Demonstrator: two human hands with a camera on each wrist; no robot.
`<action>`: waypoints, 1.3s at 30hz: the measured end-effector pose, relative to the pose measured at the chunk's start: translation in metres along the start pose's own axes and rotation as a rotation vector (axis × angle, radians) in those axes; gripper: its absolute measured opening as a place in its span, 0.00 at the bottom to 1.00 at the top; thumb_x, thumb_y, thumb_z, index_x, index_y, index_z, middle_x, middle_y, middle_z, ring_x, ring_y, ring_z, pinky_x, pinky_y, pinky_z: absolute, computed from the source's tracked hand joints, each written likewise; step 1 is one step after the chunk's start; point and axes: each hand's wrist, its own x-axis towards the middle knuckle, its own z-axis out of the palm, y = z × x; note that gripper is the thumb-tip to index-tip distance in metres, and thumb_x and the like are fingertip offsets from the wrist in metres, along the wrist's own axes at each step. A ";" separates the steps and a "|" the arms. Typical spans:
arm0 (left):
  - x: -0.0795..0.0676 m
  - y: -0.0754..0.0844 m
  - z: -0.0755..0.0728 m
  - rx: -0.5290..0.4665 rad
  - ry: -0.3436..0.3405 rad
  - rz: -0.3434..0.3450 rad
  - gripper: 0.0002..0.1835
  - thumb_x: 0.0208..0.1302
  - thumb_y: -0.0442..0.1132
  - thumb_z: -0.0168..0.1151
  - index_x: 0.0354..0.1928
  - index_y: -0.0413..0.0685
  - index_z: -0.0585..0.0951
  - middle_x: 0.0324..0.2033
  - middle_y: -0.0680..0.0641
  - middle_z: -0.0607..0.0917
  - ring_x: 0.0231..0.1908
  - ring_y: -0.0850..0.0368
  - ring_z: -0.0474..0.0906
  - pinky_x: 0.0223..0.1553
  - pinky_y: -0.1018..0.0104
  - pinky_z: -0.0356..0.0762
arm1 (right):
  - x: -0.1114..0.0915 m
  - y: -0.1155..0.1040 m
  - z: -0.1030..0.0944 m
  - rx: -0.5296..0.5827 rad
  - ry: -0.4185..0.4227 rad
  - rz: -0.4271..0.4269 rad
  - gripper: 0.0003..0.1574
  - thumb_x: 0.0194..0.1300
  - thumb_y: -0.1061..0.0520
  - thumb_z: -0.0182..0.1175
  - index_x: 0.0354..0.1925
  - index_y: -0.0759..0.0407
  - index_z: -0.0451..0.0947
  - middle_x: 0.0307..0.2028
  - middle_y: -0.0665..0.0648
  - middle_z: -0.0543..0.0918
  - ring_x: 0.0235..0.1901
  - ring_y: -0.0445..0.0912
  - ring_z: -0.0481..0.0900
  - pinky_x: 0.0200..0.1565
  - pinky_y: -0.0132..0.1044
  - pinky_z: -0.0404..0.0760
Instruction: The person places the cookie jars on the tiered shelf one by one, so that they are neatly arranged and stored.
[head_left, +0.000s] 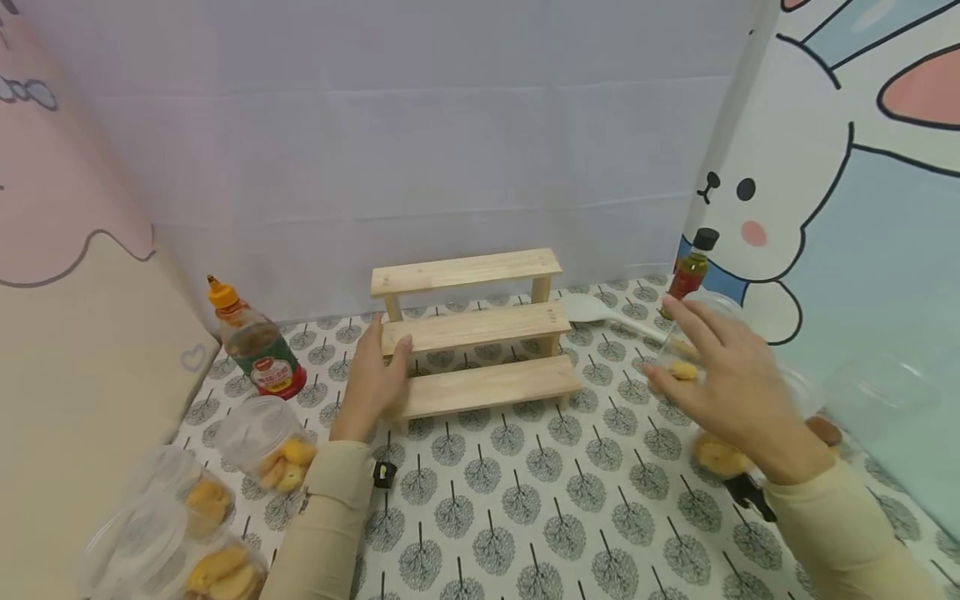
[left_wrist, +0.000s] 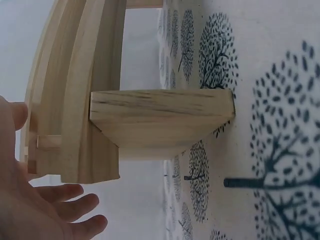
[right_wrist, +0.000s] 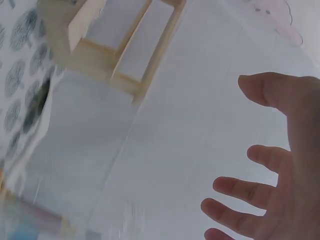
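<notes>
A three-tier wooden step rack (head_left: pixel 480 327) stands on the patterned cloth in the head view. My left hand (head_left: pixel 372 379) is at its left end, thumb toward the middle and lower boards and fingers along the side. Seen from the left wrist, the fingers (left_wrist: pixel 75 202) spread loosely past the rack's end (left_wrist: pixel 95 150). To the right, my right hand (head_left: pixel 731 392) hovers with fingers apart and holds nothing, overlapping a clear jar (head_left: pixel 678 367) in the head view. From the right wrist, the spread fingers (right_wrist: pixel 245 192) show only air and the pale backdrop beyond.
On the left stand a sauce bottle with orange cap (head_left: pixel 262 346) and several clear jars (head_left: pixel 262 433) with yellow pieces inside. A white spoon (head_left: pixel 592 308) lies right of the rack. Behind my right hand is a dark-capped bottle (head_left: pixel 690 271). A cloth backdrop (head_left: pixel 450 150) rises behind.
</notes>
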 end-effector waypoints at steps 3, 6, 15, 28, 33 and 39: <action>0.002 -0.003 -0.001 -0.038 0.000 -0.019 0.45 0.72 0.69 0.38 0.80 0.57 0.40 0.78 0.38 0.51 0.75 0.36 0.48 0.74 0.37 0.47 | -0.019 0.015 -0.017 -0.039 0.064 0.023 0.51 0.57 0.36 0.66 0.74 0.50 0.64 0.64 0.70 0.73 0.57 0.71 0.71 0.53 0.69 0.70; 0.004 -0.006 -0.003 -0.062 -0.009 -0.023 0.45 0.71 0.71 0.38 0.80 0.58 0.40 0.77 0.38 0.52 0.75 0.35 0.48 0.73 0.36 0.47 | -0.038 0.027 -0.028 -0.082 0.069 0.125 0.53 0.55 0.39 0.70 0.74 0.51 0.64 0.61 0.74 0.72 0.55 0.74 0.70 0.52 0.73 0.68; 0.006 -0.008 -0.004 -0.078 -0.038 -0.020 0.45 0.71 0.70 0.38 0.81 0.58 0.42 0.76 0.35 0.55 0.74 0.33 0.51 0.72 0.33 0.50 | -0.075 0.045 -0.037 -0.071 -0.117 0.381 0.57 0.61 0.41 0.68 0.78 0.54 0.52 0.65 0.79 0.63 0.29 0.63 0.79 0.45 0.72 0.68; 0.007 -0.008 -0.005 -0.094 -0.077 -0.035 0.48 0.70 0.72 0.39 0.80 0.53 0.42 0.76 0.34 0.54 0.74 0.33 0.51 0.72 0.35 0.50 | -0.076 0.048 -0.032 -0.038 -0.279 0.471 0.56 0.66 0.38 0.63 0.79 0.55 0.47 0.58 0.85 0.61 0.23 0.53 0.79 0.23 0.57 0.78; 0.008 -0.006 -0.007 -0.099 -0.089 -0.050 0.49 0.69 0.72 0.41 0.80 0.54 0.42 0.76 0.34 0.53 0.74 0.32 0.51 0.72 0.35 0.49 | -0.075 0.051 -0.029 -0.009 -0.283 0.444 0.53 0.68 0.41 0.63 0.79 0.54 0.48 0.58 0.85 0.60 0.22 0.51 0.78 0.23 0.56 0.78; 0.010 -0.005 -0.006 -0.113 -0.098 -0.035 0.48 0.70 0.71 0.42 0.80 0.53 0.41 0.77 0.35 0.52 0.74 0.33 0.50 0.73 0.36 0.48 | -0.075 0.055 -0.029 -0.023 -0.281 0.432 0.50 0.68 0.42 0.63 0.78 0.53 0.52 0.58 0.85 0.60 0.28 0.58 0.77 0.26 0.61 0.76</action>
